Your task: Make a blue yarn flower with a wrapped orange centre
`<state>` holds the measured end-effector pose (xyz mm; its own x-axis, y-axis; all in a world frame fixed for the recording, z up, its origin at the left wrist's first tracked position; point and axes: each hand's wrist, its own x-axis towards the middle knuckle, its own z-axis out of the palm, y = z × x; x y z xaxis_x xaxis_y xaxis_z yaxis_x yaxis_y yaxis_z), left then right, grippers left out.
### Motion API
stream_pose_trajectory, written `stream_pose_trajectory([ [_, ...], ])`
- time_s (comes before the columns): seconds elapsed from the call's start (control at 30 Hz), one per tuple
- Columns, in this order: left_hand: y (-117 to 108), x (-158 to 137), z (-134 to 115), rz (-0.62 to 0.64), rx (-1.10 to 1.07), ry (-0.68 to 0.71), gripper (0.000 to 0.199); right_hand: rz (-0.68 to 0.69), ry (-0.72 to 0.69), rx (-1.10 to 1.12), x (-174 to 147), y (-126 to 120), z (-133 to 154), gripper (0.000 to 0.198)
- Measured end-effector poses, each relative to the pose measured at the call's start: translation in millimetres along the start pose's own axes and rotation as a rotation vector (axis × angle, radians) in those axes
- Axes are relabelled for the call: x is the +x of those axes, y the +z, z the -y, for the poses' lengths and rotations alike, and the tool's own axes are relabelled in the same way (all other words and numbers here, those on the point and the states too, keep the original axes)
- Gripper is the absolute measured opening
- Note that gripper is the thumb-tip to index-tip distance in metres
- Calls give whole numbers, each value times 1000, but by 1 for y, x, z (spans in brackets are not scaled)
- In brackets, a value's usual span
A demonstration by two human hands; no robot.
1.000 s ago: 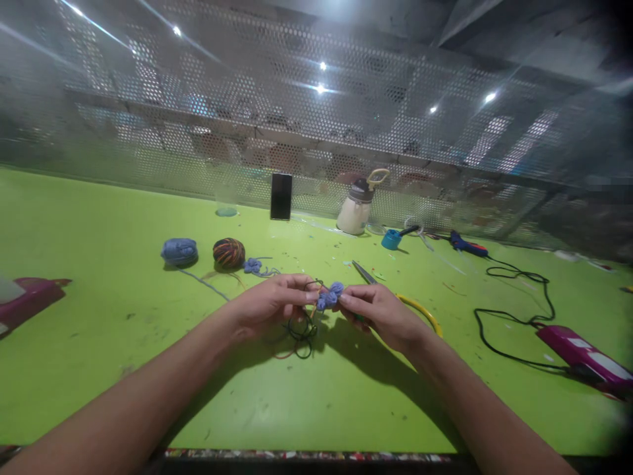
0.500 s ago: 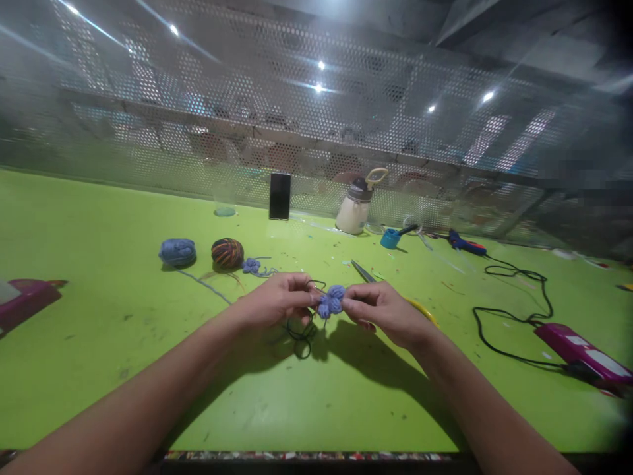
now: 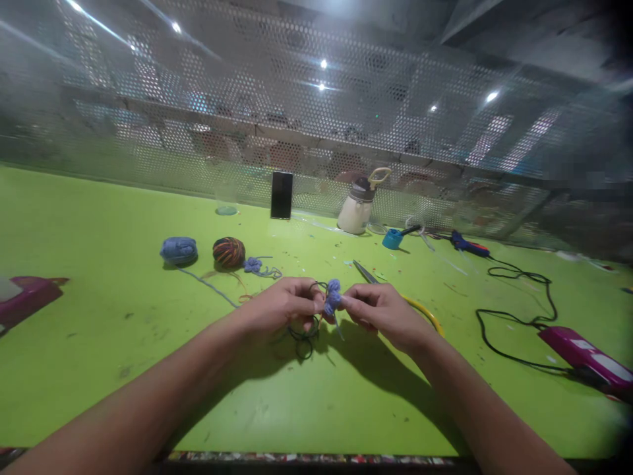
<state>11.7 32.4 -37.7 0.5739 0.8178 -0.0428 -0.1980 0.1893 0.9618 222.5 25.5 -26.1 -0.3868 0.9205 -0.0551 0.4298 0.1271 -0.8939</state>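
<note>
Between my hands, above the table, is a small blue-purple yarn flower (image 3: 333, 297), turned partly edge-on with a short strand hanging below it. My left hand (image 3: 291, 302) is closed in a pinch at the flower's left side, and a thin dark cord (image 3: 303, 340) loops around its fingers and dangles underneath. My right hand (image 3: 378, 310) pinches the flower's right edge between thumb and forefinger. Just beyond the right hand lie scissors (image 3: 364, 271) with yellow handles, partly hidden by the hand. A second yarn flower (image 3: 252, 265) rests on the table beyond my left hand.
A blue yarn ball (image 3: 179, 251) and a multicoloured yarn ball (image 3: 229, 252) sit at left. Behind stand a phone (image 3: 281, 195) and a bottle (image 3: 356, 210). At right are a blue tape roll (image 3: 392, 239), a glue gun (image 3: 469, 245) and a magenta power strip (image 3: 586, 353) with black cable.
The yarn flower has turned from facing me to nearly edge-on, and its hanging strand now shows more. Both hands stay close together, with the right hand still at the flower's edge.
</note>
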Motion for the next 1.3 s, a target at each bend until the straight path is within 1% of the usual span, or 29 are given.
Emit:
stream_pose_trajectory([
  [0.07,-3,-1,-1,39,-104,-70,15,8,-12,38,0,-1,0,46],
  [0.13,-5,-2,-2,95,-152,-133,13,31,-27,55,-1,-3,0,45],
  [0.2,-7,-3,-3,148,-180,-168,12,54,-48,51,-1,-6,0,42],
  [0.3,-8,-5,-2,197,-223,-183,9,68,-107,36,-3,-11,0,33],
  [0.43,-7,-6,1,210,-254,-194,7,45,-213,-23,-6,-19,-1,23],
  [0.53,-6,-6,3,221,-275,-215,6,45,-286,-102,-7,-23,0,21],
  [0.63,-5,-5,6,230,-301,-222,7,58,-328,-126,-8,-23,0,21],
  [0.83,-8,-3,10,226,-311,-217,6,115,-333,-42,-7,-22,-4,24],
  [0.93,-14,-3,7,226,-296,-170,8,136,-315,27,-6,-22,-7,25],
  [1.1,-17,-5,-3,199,-155,-54,15,122,-273,162,-4,-20,-8,25],
  [1.2,-15,-8,-10,170,-57,-26,12,112,-265,203,-4,-20,-9,24],
  [1.3,-15,-11,-15,132,-39,8,8,116,-258,223,-3,-21,-11,23],
])
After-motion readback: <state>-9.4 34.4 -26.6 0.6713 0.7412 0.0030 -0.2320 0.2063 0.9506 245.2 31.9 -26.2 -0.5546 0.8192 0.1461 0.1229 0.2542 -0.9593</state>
